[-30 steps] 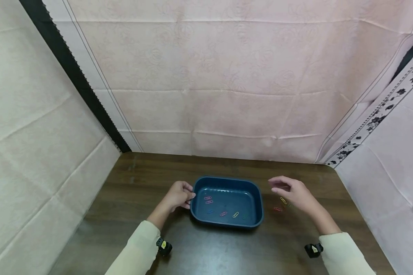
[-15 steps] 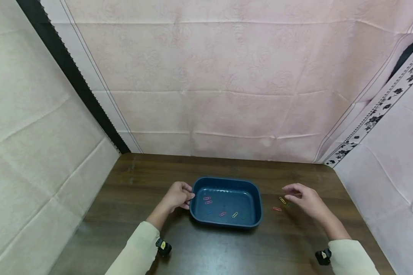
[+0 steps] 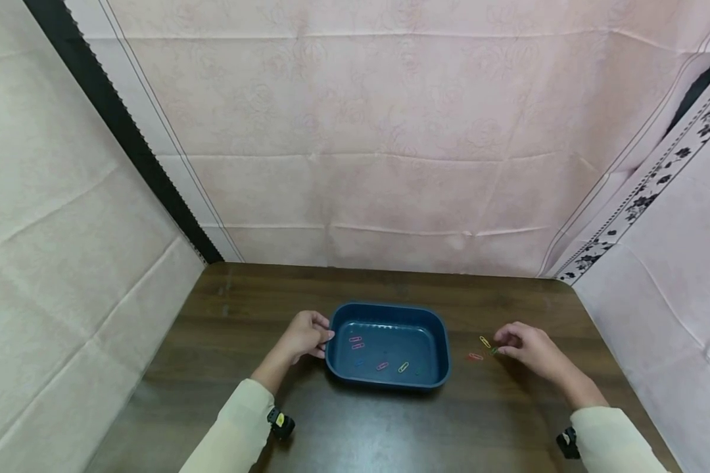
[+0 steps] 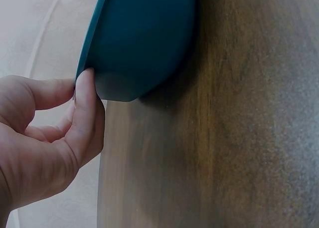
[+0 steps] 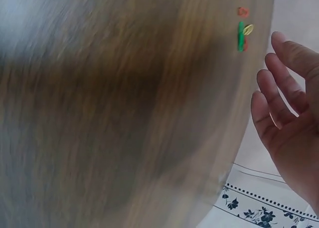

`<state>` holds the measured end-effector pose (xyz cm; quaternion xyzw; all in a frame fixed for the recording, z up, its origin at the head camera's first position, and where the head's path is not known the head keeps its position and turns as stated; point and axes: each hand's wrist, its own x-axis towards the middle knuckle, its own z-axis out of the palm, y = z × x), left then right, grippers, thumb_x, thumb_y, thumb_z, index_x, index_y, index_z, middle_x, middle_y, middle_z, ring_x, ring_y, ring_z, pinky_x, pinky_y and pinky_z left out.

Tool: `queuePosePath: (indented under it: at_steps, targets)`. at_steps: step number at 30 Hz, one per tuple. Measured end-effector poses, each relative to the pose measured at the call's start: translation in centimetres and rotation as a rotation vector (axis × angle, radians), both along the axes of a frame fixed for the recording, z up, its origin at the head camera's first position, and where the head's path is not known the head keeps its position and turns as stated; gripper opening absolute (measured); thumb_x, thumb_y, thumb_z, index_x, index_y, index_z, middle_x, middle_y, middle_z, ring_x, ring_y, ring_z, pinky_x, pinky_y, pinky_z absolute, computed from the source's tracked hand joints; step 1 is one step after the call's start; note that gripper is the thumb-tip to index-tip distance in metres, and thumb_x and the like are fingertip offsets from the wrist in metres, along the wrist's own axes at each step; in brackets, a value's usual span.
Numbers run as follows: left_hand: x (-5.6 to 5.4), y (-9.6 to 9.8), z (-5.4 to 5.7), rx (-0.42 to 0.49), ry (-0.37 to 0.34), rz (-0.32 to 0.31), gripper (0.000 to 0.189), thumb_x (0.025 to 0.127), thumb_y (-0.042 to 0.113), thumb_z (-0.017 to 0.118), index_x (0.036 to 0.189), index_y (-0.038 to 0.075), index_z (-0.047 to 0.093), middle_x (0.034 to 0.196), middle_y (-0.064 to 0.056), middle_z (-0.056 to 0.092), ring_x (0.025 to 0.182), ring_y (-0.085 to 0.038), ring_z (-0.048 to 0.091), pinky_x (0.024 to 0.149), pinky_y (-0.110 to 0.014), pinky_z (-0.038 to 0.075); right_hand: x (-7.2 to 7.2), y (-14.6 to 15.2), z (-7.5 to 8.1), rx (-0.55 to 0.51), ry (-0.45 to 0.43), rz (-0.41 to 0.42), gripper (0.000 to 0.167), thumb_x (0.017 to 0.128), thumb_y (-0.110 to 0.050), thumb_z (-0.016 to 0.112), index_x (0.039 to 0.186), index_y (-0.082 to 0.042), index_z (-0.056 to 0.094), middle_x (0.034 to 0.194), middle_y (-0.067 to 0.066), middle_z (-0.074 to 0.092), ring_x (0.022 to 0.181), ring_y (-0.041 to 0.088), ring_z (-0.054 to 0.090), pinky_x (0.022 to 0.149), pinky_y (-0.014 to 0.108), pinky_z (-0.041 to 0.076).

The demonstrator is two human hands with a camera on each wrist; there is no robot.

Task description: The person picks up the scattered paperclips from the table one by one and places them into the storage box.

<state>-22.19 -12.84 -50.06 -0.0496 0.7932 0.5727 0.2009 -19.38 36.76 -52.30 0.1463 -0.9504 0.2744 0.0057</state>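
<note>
My left hand [image 3: 306, 336] pinches the left rim of a dark blue plastic tray [image 3: 388, 383]; in the left wrist view, thumb and fingers sit on either side of the rim [image 4: 88, 43]. Several paper clips lie in the tray, among them pink ones [image 3: 357, 345], a blue one [image 3: 359, 363] and a yellow one [image 3: 403, 367]. Right of the tray, my right hand [image 3: 526, 345] is low over the table with loosely bent fingers, its fingertips right at a green paper clip [image 3: 494, 351]. Close by lie a yellow paper clip [image 3: 484, 342] and a red paper clip [image 3: 476, 357]. The right wrist view shows nothing between the fingers [image 5: 271, 88].
Everything stands on a brown wooden table [image 3: 355, 433]. Pale cloth hangs behind [image 3: 355, 197] and along both sides. A black device [image 3: 281, 423] is strapped to the left wrist, another [image 3: 568, 443] to the right.
My right hand has moved away from the tray to the right, then its fingertips have come down beside the green paper clip. The left hand keeps its place on the tray.
</note>
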Motion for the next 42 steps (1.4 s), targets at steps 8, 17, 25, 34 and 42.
queuePosePath:
  at_steps: [8,17,25,34,42]
  targets:
    - [0.0,0.0,0.0,-0.002,0.0,-0.003,0.023,0.099,0.003,0.065,0.119,-0.007,0.058,0.09,-0.017,0.064,0.072,-0.024,0.062,0.063,-0.034,0.065,-0.5,0.3,-1.0,0.04,-0.013,0.051,0.013,0.087,-0.007,0.081,0.092,-0.014,0.071,0.088,-0.006,0.066,0.078,-0.001,0.057,0.066,0.023,0.053]
    - [0.2,0.0,0.3,-0.003,-0.002,-0.009,0.026,0.099,0.003,0.065,0.121,-0.008,0.057,0.09,-0.018,0.063,0.072,-0.024,0.061,0.063,-0.034,0.065,-0.8,0.5,-1.6,0.089,-0.05,0.062,0.011,0.089,-0.01,0.079,0.091,-0.016,0.071,0.087,-0.008,0.063,0.077,0.0,0.054,0.065,0.023,0.051]
    - [0.2,-0.1,0.2,-0.002,0.009,-0.012,0.025,0.1,0.002,0.065,0.121,-0.009,0.057,0.095,-0.025,0.065,0.071,-0.023,0.061,0.063,-0.034,0.065,-1.1,0.4,-2.0,0.136,-0.04,0.086,0.015,0.089,-0.01,0.08,0.087,-0.018,0.068,0.084,-0.009,0.059,0.075,0.0,0.051,0.063,0.023,0.049]
    - [0.3,-0.2,0.2,-0.004,0.014,-0.011,0.021,0.1,0.002,0.064,0.118,-0.007,0.058,0.097,-0.026,0.065,0.071,-0.024,0.062,0.063,-0.035,0.065,-1.2,0.2,-2.1,0.124,-0.029,0.099,0.016,0.088,-0.009,0.08,0.087,-0.017,0.066,0.083,-0.009,0.058,0.074,-0.001,0.051,0.062,0.023,0.049]
    - [0.1,-0.2,0.0,-0.002,0.018,-0.006,0.021,0.099,0.003,0.065,0.117,-0.006,0.059,0.094,-0.023,0.065,0.071,-0.023,0.061,0.063,-0.035,0.065,-1.2,0.1,-2.1,0.128,-0.018,0.1,0.02,0.089,-0.006,0.079,0.083,-0.018,0.063,0.079,-0.009,0.056,0.071,-0.001,0.049,0.06,0.022,0.047]
